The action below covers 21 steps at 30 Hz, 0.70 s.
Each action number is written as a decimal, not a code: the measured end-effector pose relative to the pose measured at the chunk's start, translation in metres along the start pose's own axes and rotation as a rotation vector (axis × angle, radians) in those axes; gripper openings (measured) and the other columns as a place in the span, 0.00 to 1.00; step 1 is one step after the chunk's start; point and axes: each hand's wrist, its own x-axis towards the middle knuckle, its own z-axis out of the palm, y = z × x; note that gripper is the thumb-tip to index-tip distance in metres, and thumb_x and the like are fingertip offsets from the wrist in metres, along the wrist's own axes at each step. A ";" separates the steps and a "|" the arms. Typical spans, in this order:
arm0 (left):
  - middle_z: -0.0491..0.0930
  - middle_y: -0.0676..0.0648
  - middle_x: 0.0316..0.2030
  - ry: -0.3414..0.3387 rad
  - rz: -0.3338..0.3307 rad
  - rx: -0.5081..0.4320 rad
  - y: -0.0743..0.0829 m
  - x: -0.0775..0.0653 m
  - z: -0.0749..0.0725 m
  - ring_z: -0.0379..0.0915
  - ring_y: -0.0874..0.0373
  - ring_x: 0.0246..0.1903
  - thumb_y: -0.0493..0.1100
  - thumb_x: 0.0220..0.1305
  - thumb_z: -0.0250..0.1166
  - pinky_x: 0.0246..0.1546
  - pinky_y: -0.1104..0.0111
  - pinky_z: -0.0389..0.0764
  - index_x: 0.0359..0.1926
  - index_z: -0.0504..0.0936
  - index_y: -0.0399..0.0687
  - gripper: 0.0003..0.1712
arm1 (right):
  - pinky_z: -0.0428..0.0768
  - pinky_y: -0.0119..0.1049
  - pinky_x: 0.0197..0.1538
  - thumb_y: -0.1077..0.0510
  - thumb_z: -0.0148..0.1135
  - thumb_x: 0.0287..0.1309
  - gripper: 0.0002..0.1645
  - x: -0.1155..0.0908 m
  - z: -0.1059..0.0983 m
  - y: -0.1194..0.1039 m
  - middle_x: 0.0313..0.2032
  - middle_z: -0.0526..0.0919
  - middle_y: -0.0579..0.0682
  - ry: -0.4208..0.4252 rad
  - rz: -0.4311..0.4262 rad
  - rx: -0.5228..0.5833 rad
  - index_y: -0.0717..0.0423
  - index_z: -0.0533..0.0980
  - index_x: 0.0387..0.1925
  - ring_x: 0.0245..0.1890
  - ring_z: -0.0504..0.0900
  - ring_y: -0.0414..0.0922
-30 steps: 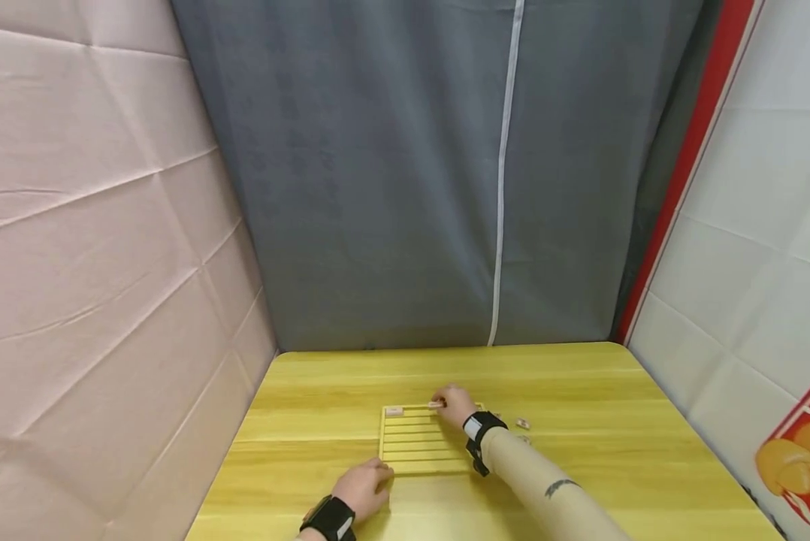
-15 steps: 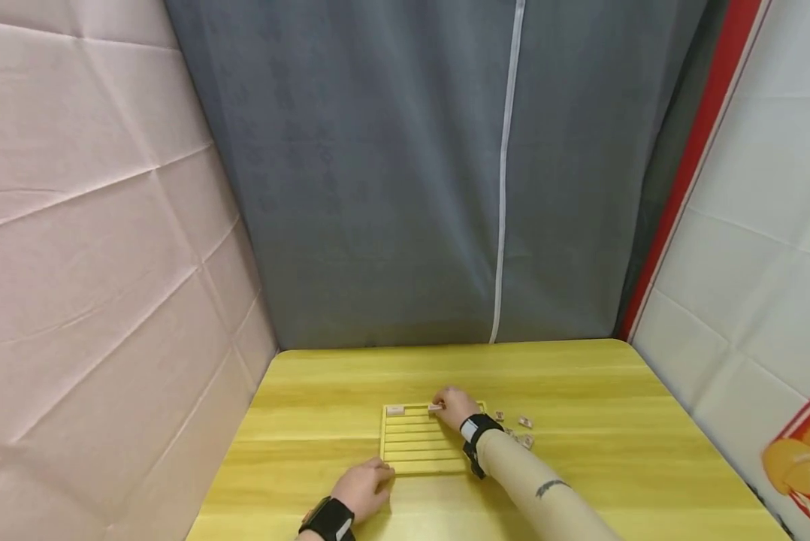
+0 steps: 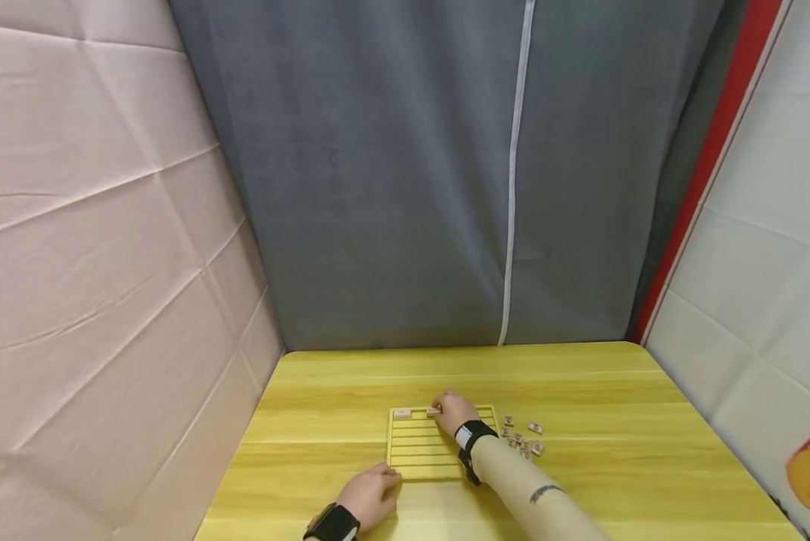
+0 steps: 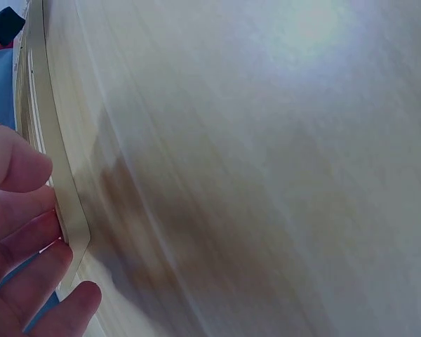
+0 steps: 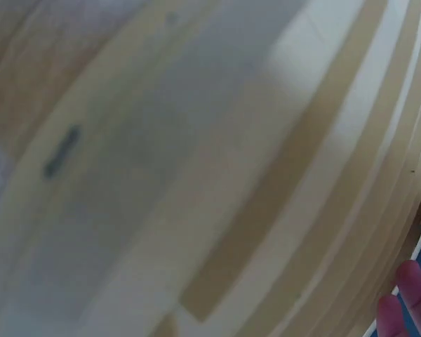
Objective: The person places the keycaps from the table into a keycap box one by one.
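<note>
Clock positions are read from the center of the slatted frame [image 3: 420,442], as seen in the head view. The frame is laid flat on the counter [image 3: 324,428], and its interior is divided by parallel slats.

The pale block [image 3: 433,412] is located near 12 o'clock, at the far channel of the frame. It is pinched by the fingers of the right hand [image 3: 455,413]; this grip is closed on the block. Full seating of the block cannot be determined. In the right wrist view, only fingertips are shown at 4 o'clock of the picture, and the slats are blurred.

A second block [image 3: 402,413] is seated in the frame at 10 o'clock, apart from the pinched block. Small marked tiles [image 3: 537,448] are scattered on the counter at 3 o'clock, outside the frame.

The left hand [image 3: 369,496] is placed at 8 o'clock. The corner of the frame is touched by its fingers, which are relaxed and slightly bent; this grip is not clenched.

A dark strap [image 3: 336,522] is worn on the left wrist. A light sleeve [image 3: 533,488] is extended toward 5 o'clock. Beyond the counter, a gray curtain [image 3: 391,188] is hung at 12 o'clock.
</note>
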 end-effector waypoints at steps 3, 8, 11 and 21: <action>0.80 0.52 0.42 0.002 -0.012 -0.009 0.000 0.000 0.001 0.79 0.60 0.40 0.42 0.55 0.67 0.40 0.67 0.80 0.49 0.85 0.43 0.19 | 0.80 0.39 0.30 0.59 0.72 0.51 0.05 0.000 0.000 -0.001 0.31 0.80 0.47 0.002 0.010 -0.012 0.52 0.85 0.32 0.28 0.80 0.44; 0.79 0.53 0.42 -0.008 -0.028 -0.017 0.000 0.000 0.002 0.79 0.61 0.40 0.42 0.56 0.67 0.40 0.67 0.80 0.50 0.85 0.43 0.19 | 0.79 0.38 0.28 0.59 0.74 0.49 0.05 0.001 0.002 -0.001 0.30 0.79 0.46 0.009 0.014 -0.028 0.51 0.85 0.31 0.27 0.79 0.44; 0.79 0.52 0.43 0.000 -0.030 -0.017 0.001 -0.001 0.002 0.79 0.60 0.41 0.42 0.56 0.67 0.41 0.67 0.80 0.50 0.85 0.43 0.20 | 0.79 0.38 0.28 0.58 0.74 0.49 0.06 0.003 0.005 -0.001 0.29 0.79 0.45 0.007 0.005 -0.036 0.50 0.85 0.31 0.26 0.79 0.43; 0.80 0.51 0.44 0.028 -0.018 -0.014 0.004 -0.001 0.000 0.80 0.58 0.41 0.42 0.55 0.68 0.41 0.67 0.80 0.49 0.85 0.42 0.20 | 0.79 0.37 0.27 0.56 0.74 0.49 0.05 0.008 0.012 -0.007 0.27 0.78 0.44 0.011 -0.027 -0.061 0.49 0.85 0.30 0.25 0.78 0.42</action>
